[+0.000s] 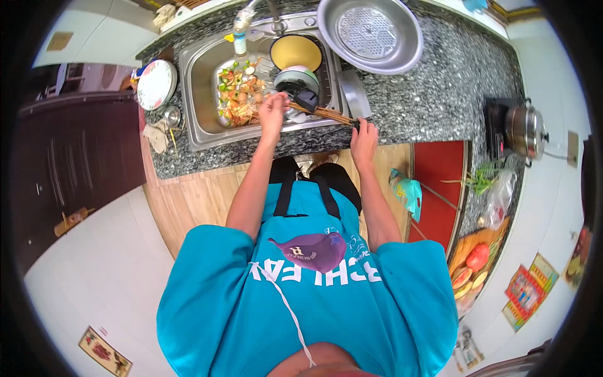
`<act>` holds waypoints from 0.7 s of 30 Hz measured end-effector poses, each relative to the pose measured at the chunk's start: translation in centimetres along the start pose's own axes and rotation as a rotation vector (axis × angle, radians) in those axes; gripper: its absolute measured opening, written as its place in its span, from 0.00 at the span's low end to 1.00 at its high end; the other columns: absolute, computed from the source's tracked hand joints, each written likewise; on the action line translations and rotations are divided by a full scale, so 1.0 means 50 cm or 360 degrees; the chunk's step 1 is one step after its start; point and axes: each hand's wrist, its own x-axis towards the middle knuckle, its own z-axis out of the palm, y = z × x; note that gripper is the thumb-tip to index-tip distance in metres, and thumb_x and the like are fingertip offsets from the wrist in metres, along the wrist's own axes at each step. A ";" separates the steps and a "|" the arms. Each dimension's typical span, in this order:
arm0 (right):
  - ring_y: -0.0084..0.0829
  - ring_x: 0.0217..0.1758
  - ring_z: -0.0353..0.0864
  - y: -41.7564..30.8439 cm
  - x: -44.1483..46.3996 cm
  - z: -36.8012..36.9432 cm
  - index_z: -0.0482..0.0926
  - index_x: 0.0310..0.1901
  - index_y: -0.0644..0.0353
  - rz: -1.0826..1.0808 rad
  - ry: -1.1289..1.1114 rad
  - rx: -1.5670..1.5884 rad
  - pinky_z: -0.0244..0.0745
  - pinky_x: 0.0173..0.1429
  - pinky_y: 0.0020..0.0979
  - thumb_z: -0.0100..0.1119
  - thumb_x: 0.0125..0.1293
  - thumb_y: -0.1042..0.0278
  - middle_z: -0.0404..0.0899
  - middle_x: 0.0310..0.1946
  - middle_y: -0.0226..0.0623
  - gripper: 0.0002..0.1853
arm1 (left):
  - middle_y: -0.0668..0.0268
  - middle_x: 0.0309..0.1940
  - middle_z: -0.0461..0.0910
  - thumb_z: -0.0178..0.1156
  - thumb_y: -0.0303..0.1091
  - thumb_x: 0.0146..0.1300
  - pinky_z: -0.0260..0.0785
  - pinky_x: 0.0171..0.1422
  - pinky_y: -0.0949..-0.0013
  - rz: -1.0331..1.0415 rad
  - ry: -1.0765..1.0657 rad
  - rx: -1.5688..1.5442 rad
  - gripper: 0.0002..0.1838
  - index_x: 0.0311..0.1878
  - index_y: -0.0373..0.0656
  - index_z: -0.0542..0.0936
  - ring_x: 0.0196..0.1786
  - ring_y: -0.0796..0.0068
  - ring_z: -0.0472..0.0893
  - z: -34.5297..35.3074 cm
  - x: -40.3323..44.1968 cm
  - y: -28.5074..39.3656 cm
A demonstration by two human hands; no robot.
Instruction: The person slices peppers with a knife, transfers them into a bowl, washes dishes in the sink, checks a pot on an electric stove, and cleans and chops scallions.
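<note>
A bundle of brown chopsticks (328, 114) slants across the right front rim of the steel sink (200, 139). My left hand (272, 114) is over the sink with its fingers pinched at the bundle's left end. At the other end, my right hand (364, 138) is closed by the counter edge, where a small dark piece shows at the fingers. A black object (306, 100) of unclear kind sits just behind the chopsticks. Stacked bowls (298, 76) and a yellow bowl (296, 53) stand in the sink. Food scraps (242, 100) with eggshells lie left of them.
A cleaver-like metal blade (355, 94) lies right of the sink, below a large grey perforated basin (371, 34). Plates (156, 85) are stacked at the left. A bottle (240, 43) stands near the tap. A steel pot (525, 131) is at the far right.
</note>
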 end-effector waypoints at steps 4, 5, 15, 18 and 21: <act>0.47 0.51 0.71 -0.001 0.032 0.008 0.76 0.57 0.59 0.0049 0.0000 -0.0080 0.67 0.56 0.46 0.65 0.60 0.73 0.72 0.45 0.43 0.21 | 0.62 0.47 0.84 0.51 0.36 0.77 0.78 0.47 0.72 -0.0129 0.0012 -0.0055 0.15 0.52 0.34 0.81 0.45 0.74 0.84 0.017 0.010 0.019; 0.47 0.51 0.71 -0.007 0.037 0.010 0.76 0.57 0.59 0.0046 -0.0001 -0.0087 0.67 0.56 0.46 0.65 0.60 0.73 0.72 0.45 0.43 0.21 | 0.61 0.47 0.84 0.52 0.35 0.77 0.77 0.47 0.72 -0.0129 -0.0007 -0.0053 0.15 0.52 0.34 0.80 0.45 0.74 0.84 0.015 0.018 0.024; 0.58 0.48 0.78 -0.238 0.359 0.160 0.68 0.64 0.66 -0.0097 -0.0158 0.0413 0.74 0.52 0.48 0.62 0.64 0.72 0.76 0.49 0.59 0.27 | 0.62 0.44 0.86 0.52 0.36 0.77 0.74 0.43 0.76 -0.0229 0.0133 -0.0161 0.14 0.51 0.35 0.81 0.42 0.77 0.84 -0.025 0.087 0.048; 0.63 0.40 0.81 -0.275 0.399 0.163 0.69 0.54 0.66 0.0240 -0.0344 0.0230 0.75 0.45 0.54 0.63 0.64 0.72 0.80 0.35 0.62 0.20 | 0.61 0.43 0.86 0.52 0.36 0.77 0.75 0.43 0.75 -0.0238 0.0107 -0.0157 0.14 0.51 0.35 0.81 0.42 0.77 0.84 -0.042 0.088 0.035; 0.63 0.39 0.80 -0.268 0.413 0.179 0.69 0.48 0.63 0.0156 -0.0241 0.0182 0.73 0.43 0.57 0.60 0.67 0.68 0.80 0.34 0.62 0.14 | 0.61 0.43 0.86 0.52 0.36 0.76 0.75 0.43 0.75 -0.0209 0.0093 -0.0170 0.14 0.51 0.35 0.80 0.41 0.77 0.84 -0.057 0.089 0.030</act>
